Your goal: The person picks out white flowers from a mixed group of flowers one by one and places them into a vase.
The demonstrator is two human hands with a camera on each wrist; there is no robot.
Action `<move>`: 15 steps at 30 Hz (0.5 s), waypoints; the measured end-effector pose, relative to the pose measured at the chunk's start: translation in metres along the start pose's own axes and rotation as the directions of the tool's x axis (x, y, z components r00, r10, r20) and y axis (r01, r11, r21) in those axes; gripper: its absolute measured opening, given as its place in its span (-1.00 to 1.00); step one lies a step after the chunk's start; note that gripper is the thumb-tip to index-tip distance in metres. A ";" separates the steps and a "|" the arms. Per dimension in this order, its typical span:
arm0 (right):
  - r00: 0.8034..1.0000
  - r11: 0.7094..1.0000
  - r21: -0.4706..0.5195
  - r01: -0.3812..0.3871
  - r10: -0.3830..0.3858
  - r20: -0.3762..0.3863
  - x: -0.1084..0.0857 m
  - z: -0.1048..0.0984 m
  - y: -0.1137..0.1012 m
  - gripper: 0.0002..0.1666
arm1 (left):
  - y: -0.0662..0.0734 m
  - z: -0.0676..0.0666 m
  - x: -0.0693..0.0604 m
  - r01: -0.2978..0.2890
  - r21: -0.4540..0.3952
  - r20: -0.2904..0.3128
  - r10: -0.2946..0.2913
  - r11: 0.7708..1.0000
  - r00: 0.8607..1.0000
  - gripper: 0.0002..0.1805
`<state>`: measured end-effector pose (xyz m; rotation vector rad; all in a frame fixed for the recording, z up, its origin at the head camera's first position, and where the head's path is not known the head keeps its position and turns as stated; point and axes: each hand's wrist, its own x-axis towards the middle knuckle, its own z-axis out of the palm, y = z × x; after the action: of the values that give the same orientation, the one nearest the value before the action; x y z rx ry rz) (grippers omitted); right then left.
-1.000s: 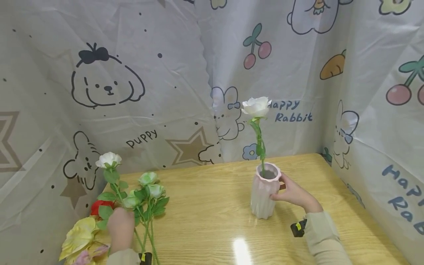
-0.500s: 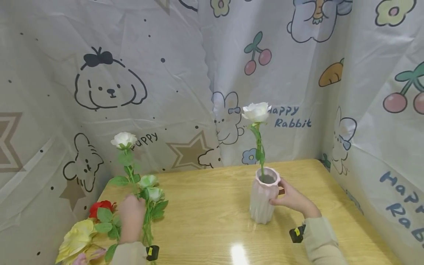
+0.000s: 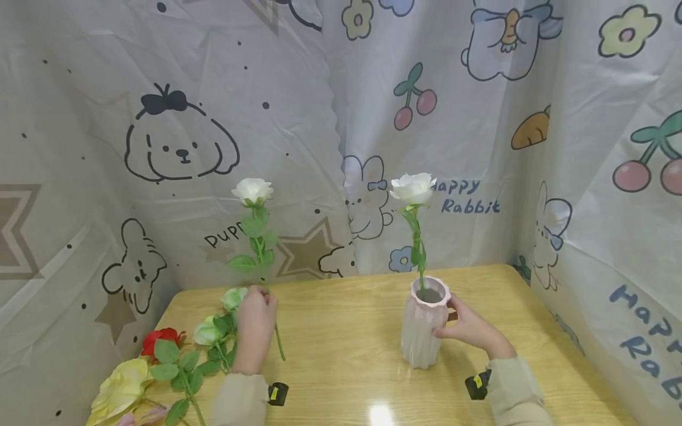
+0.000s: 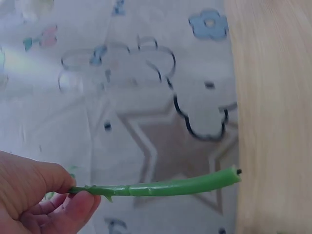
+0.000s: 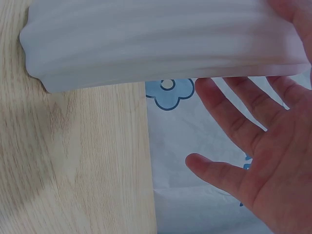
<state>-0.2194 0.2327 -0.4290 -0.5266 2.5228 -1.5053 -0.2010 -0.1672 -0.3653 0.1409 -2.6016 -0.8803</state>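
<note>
My left hand (image 3: 257,316) pinches the stem of an artificial white rose (image 3: 253,191), its bloom upright above the fingers. In the left wrist view, thumb and fingertips hold the green stem (image 4: 175,187), its bare cut end pointing away from the hand. A pale pink ribbed vase (image 3: 420,337) stands on the table with another white rose (image 3: 413,189) in it. My right hand (image 3: 474,328) holds the vase's right side near the rim, thumb in front. In the right wrist view, fingertips touch the vase wall (image 5: 156,44), while the little finger is off it.
Left of the left hand lie pale green roses (image 3: 208,332), a red rose (image 3: 162,342), a large yellow flower (image 3: 119,387) and a pink flower (image 3: 144,417). The wooden table (image 3: 341,355) meets a printed curtain (image 3: 298,148) behind and at the sides.
My left hand has lifted the white rose from the flowers at left and moved it to the right and up. The right hand stays on the vase. The head view has tilted up slightly.
</note>
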 end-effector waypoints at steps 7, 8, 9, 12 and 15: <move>1.000 1.000 0.002 0.002 -0.002 -0.002 -0.001 0.001 0.003 0.01 | 0.045 0.019 0.009 -0.102 -0.047 -0.065 0.099 0.994 0.993 -0.83; 1.000 1.000 0.002 0.003 -0.003 0.000 -0.001 0.001 0.003 0.01 | 0.052 0.021 0.010 -0.114 -0.055 -0.078 0.109 0.992 0.991 -0.84; 1.000 1.000 0.002 0.002 -0.002 0.001 -0.001 0.001 0.002 0.01 | 0.059 0.023 0.011 -0.125 -0.064 -0.088 0.119 0.990 0.989 -0.84; 1.000 1.000 0.002 0.004 -0.004 0.001 -0.001 0.001 0.002 0.02 | 0.080 0.027 0.014 -0.151 -0.124 -0.108 0.138 0.981 0.985 -0.83; 1.000 1.000 -0.005 0.009 -0.010 -0.005 0.000 0.000 0.001 0.02 | 0.101 0.031 0.016 -0.174 -0.184 -0.112 0.155 0.968 0.982 -0.83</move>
<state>-0.2195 0.2327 -0.4297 -0.5366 2.5320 -1.5066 -0.2254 -0.0727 -0.3222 -0.0829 -2.3829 -1.0308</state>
